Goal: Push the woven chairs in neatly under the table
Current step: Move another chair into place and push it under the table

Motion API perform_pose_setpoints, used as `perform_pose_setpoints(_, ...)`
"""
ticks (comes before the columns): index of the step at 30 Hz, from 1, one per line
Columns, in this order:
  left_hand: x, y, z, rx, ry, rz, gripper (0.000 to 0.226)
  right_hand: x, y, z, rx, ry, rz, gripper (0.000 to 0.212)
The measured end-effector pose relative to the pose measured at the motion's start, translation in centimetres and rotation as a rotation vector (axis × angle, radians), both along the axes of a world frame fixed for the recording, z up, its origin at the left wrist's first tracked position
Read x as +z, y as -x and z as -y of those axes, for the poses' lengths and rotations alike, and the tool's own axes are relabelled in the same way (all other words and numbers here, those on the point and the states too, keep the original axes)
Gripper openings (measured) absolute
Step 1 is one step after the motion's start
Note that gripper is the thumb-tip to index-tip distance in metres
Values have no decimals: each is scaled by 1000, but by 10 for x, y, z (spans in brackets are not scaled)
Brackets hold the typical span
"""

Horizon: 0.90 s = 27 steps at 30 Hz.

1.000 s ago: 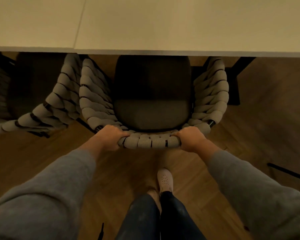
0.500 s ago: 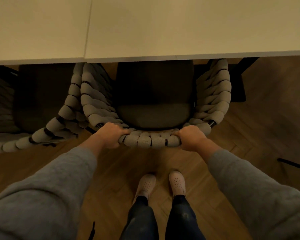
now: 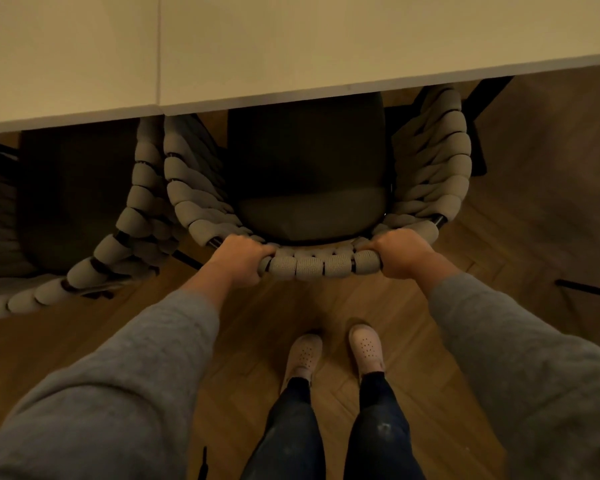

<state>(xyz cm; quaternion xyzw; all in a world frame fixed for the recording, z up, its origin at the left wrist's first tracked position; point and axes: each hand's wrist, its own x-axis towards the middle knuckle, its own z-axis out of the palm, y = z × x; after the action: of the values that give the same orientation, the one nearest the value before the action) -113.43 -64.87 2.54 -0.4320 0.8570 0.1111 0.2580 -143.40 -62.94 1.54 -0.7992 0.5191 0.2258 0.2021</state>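
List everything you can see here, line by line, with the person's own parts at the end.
table: one, cream-white, across the top
centre woven chair: one, grey rope with dark seat, partly under the table edge
left woven chair: one, grey rope, beside it on the left, partly under the table
table leg: one, dark, upper right
floor: one, brown wood, under everything
shoes: two, pale and perforated, on the floor behind the centre woven chair
sleeves: two, grey, lower corners
left hand: one, grips the chair's back rail
right hand: one, grips the same rail
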Motion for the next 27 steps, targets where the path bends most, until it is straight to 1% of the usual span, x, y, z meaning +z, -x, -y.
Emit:
perform_pose_setpoints(2, -1, -1, -2, 3, -2, 10, 52, -2, -2, -3, 0, 19, -22, 39)
perform_pose_setpoints(5, 2, 2, -2, -1, 1, 31, 55, -5, -4, -5, 48, 56, -133, 40)
perform_pose_setpoints(8, -1, 1, -3, 2, -18, 32, 56, -7, -5, -7, 27, 88, -201, 54)
perform_pose_setpoints(10, -4, -3, 1, 19, -70, 27, 62, -7, -6, -9, -42, 113, -187, 70)
perform_pose_setpoints(11, -6, -4, 1, 22, -102, 19, 70, -7, -6, -12, -82, 131, -162, 76)
perform_pose_setpoints(13, -1, 2, -1, 11, -187, -11, 88, -7, -4, -19, -140, 180, -81, 82)
perform_pose_setpoints(15, 7, 19, -7, 13, -265, -94, 97, -5, 2, -29, -180, 231, 5, 88)
perform_pose_setpoints(16, 11, 29, -11, 27, -279, -153, 97, -5, 5, -34, -203, 262, 48, 90)
perform_pose_setpoints(18, 16, 58, -19, 7, -246, -254, 93, 1, 20, -53, -279, 323, 114, 88)
perform_pose_setpoints(21, 19, 105, -31, -93, -110, -347, 85, 8, 52, -86, -431, 377, 160, 90)
perform_pose_setpoints(24, 25, 167, -45, -245, -50, -384, 78, 16, 103, -129, -595, 383, 95, 93)
perform_pose_setpoints(27, 35, 235, -62, -360, -43, -378, 75, 26, 159, -174, -746, 404, 22, 91)
